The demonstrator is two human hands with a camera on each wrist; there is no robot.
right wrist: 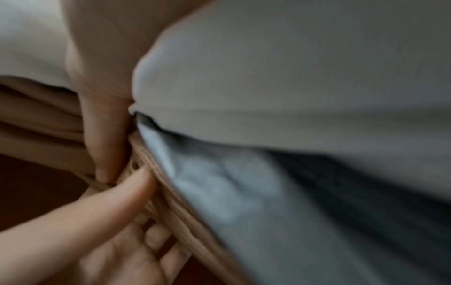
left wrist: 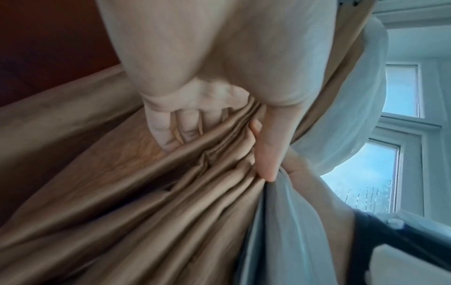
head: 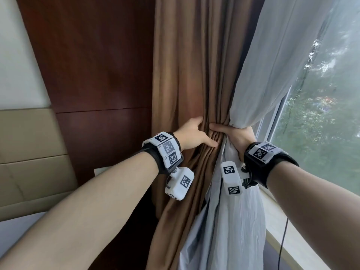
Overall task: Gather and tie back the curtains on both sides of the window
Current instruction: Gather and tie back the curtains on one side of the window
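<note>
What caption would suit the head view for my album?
Left hand and right hand bunch the brown curtain and white sheer beside the window.

The heavy brown cloth curtain (head: pixel 187 78) has a soft satin sheen in its folds. The thin white sheer curtain (head: pixel 272 61) beside it looks matt and gauzy. The dark reddish wood wall panel (head: pixel 87 61) is smooth, faintly glossy. The beige padded headboard (head: pixel 29 145) looks leathery.
</note>
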